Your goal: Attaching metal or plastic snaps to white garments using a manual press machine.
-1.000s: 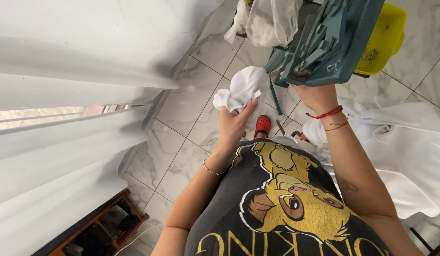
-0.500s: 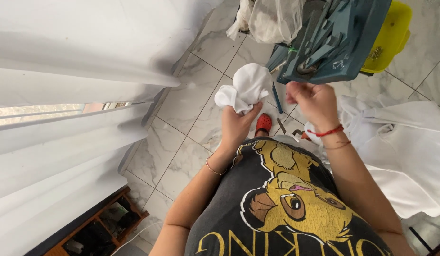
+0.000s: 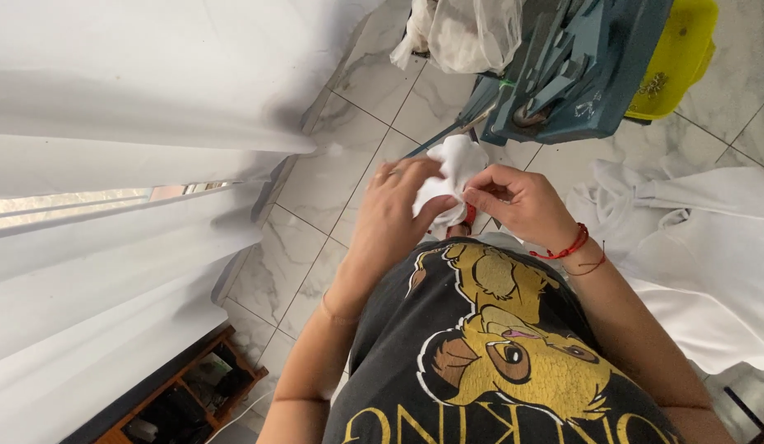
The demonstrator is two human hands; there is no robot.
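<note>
Holding a small white cloth at chest height, both hands are working it together: the left hand is wrapping its fingers round the cloth's lower bunch, closed on it, while the right hand is pinching an edge between thumb and forefinger. By my judgement the cloth is still crumpled (no neat fold is showing yet), so most of the handling is remaining. At twelve o'clock a blue-grey machine is standing on the marble floor, a yellow tub at one o'clock, white fabric at three. No labels or signs are showing.
</note>
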